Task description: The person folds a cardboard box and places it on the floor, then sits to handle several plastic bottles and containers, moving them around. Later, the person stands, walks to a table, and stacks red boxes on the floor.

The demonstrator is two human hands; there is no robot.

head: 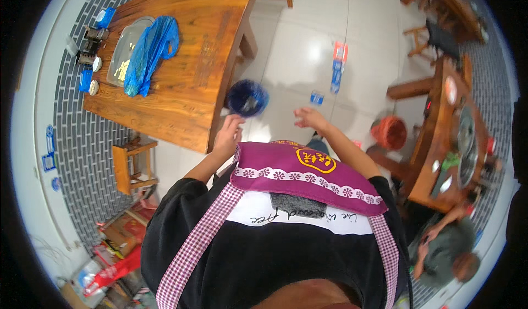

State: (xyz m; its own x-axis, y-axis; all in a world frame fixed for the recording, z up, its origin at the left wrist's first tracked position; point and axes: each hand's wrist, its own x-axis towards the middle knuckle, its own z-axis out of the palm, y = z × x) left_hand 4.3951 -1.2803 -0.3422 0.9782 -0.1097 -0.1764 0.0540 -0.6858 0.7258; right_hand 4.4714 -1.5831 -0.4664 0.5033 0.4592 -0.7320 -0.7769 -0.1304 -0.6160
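Note:
My left hand [230, 133] hangs near the right edge of the wooden table [194, 115], just below a dark blue basket [247, 97] that stands by the table's side; whether the fingertips touch its rim I cannot tell. Nothing shows in that hand. Out over the tiled floor, my right hand [308, 118] holds nothing, its fingers apart and slightly curled. On the table, a blue plastic bag [152, 55] lies crumpled over the side of a clear tray [119, 49] with pale yellow pieces [122, 69] inside.
Small white bowls [94, 87] and metal holders stand along the table's wall side. A wooden stool [136, 164] is below the table. At right are a red basket [388, 132] and another wooden table [445, 115] with metal pans. Another person [443, 247] sits at lower right.

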